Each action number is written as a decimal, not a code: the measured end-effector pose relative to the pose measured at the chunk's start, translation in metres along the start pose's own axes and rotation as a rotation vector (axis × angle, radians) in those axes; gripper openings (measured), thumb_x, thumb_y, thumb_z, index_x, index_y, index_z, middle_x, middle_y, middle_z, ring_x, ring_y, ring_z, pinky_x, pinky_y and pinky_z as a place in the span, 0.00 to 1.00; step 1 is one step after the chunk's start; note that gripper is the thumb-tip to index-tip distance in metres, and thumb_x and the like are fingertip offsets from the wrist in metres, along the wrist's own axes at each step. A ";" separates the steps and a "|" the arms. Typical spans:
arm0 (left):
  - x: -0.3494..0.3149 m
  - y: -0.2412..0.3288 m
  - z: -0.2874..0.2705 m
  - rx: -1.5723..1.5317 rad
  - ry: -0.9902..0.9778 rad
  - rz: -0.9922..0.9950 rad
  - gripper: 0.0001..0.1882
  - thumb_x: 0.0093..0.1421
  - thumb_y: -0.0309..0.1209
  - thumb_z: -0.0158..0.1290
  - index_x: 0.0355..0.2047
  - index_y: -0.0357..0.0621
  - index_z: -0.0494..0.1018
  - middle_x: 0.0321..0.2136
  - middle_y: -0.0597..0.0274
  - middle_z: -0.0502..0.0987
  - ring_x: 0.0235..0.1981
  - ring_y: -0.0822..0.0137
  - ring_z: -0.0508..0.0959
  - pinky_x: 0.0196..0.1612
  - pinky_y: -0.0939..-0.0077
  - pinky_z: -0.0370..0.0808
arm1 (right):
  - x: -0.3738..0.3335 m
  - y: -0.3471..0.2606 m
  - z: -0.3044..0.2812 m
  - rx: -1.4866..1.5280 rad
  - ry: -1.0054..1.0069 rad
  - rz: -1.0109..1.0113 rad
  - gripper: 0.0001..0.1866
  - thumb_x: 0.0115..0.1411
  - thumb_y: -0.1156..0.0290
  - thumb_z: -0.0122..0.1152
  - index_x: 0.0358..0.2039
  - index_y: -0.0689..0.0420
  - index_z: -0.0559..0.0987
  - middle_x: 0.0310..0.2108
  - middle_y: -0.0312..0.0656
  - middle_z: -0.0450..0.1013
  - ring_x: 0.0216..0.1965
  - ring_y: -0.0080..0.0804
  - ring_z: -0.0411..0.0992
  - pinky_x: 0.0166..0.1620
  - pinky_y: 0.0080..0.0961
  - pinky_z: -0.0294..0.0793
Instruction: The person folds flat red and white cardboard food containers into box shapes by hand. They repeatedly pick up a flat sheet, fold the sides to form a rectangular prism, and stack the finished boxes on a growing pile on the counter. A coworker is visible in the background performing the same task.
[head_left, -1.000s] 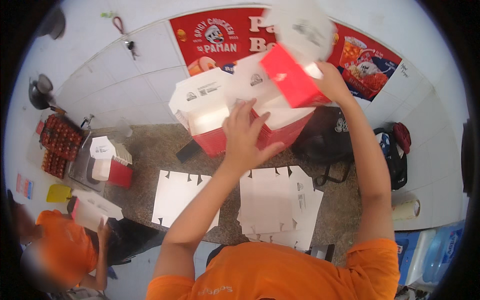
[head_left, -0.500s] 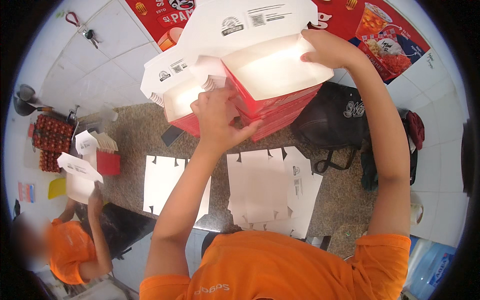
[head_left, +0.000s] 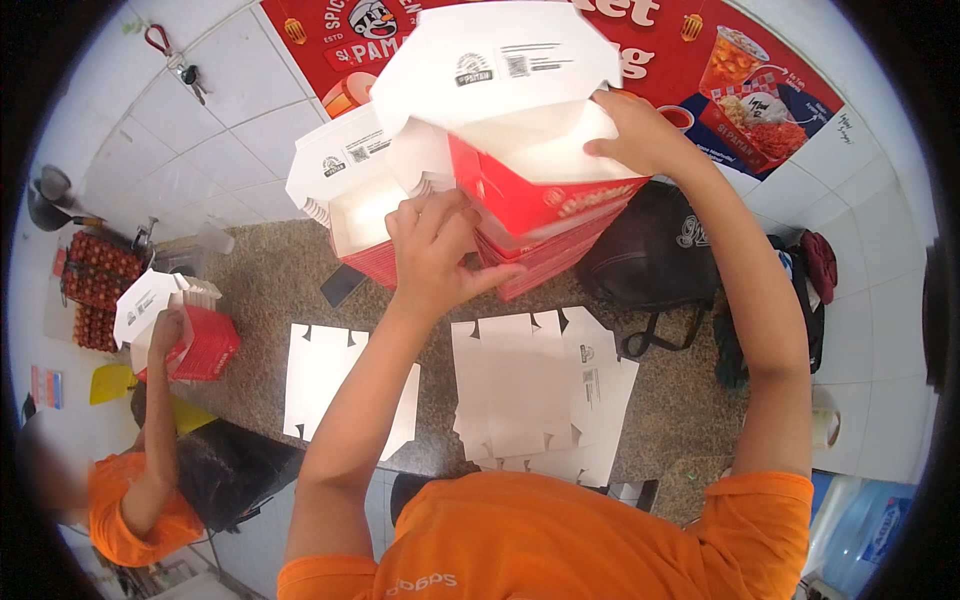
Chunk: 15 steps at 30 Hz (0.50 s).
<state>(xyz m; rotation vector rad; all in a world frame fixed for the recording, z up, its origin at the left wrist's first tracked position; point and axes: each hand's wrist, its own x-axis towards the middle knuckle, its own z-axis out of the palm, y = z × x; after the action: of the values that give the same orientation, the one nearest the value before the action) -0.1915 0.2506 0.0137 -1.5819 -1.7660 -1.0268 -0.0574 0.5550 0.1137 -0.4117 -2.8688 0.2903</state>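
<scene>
A tall stack of nested red-and-white cardboard takeaway boxes (head_left: 560,245) stands at the far middle of the counter. Its uppermost takeaway box (head_left: 560,150) has a white lid raised at the back and tilts with its red front toward me. My right hand (head_left: 630,130) grips this box's right rim, thumb inside and fingers outside. Around the stack's near left corner is my left hand (head_left: 435,240), fingers bent at the left side and thumb stretched along the front; part of its grip is hidden. Just left stands a second stack of the same boxes (head_left: 365,210).
Flat white box blanks (head_left: 530,380) lie near me, with another batch (head_left: 325,380) to the left. A black bag (head_left: 640,260) sits right of the stack, a dark phone-like slab (head_left: 345,285) left. At far left, a co-worker's hand (head_left: 168,330) is at another box stack (head_left: 205,345).
The top box has tipped, its front edge now higher against the stack and its lid lower. My right hand moved slightly down with it. The co-worker's box has moved onto their stack.
</scene>
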 end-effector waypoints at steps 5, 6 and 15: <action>0.010 0.002 -0.003 -0.015 -0.072 -0.132 0.40 0.35 0.58 0.78 0.39 0.43 0.75 0.50 0.57 0.75 0.46 0.55 0.69 0.51 0.57 0.63 | 0.001 -0.006 -0.002 -0.082 -0.061 0.070 0.26 0.58 0.71 0.70 0.55 0.68 0.75 0.52 0.65 0.76 0.56 0.61 0.75 0.59 0.45 0.74; 0.010 0.003 -0.004 -0.041 -0.076 -0.137 0.38 0.36 0.56 0.78 0.38 0.44 0.75 0.49 0.57 0.75 0.46 0.55 0.69 0.51 0.57 0.63 | 0.003 -0.009 -0.003 -0.098 -0.081 0.092 0.25 0.58 0.72 0.70 0.55 0.68 0.75 0.52 0.65 0.76 0.56 0.62 0.75 0.59 0.46 0.74; -0.003 0.024 -0.003 -0.019 0.015 0.060 0.22 0.45 0.40 0.78 0.34 0.50 0.78 0.56 0.61 0.79 0.65 0.55 0.68 0.55 0.53 0.58 | 0.009 -0.011 0.011 -0.136 0.027 0.083 0.23 0.60 0.72 0.67 0.54 0.67 0.76 0.48 0.66 0.78 0.54 0.63 0.76 0.57 0.49 0.76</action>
<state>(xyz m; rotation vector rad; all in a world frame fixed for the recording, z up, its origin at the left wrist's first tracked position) -0.1673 0.2466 0.0175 -1.6249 -1.6932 -1.0265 -0.0716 0.5452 0.1077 -0.5561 -2.8589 0.1029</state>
